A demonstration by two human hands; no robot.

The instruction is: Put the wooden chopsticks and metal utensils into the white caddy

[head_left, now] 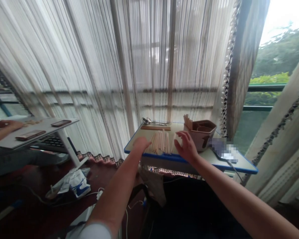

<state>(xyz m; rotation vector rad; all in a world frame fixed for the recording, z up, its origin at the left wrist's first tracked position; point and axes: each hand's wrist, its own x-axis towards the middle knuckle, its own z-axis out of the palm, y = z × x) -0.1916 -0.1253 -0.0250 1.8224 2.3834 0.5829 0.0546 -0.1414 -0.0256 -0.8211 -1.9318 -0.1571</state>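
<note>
One head-worn camera looks forward and down from the wearer's side of the nearby blue-edged table [245,166], facing the striped curtain [151,66] beyond.

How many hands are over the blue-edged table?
2: the left hand, by the left side of the spread pale sticks; the right hand, between those and the container. Some left-hand fingers are hidden; no further hand shows there.

Pale tan sticks [160,142]; blue-edged cream tabletop [176,127]; pale bin [198,141], brown inside; grey-striped white curtain [149,66].
</note>
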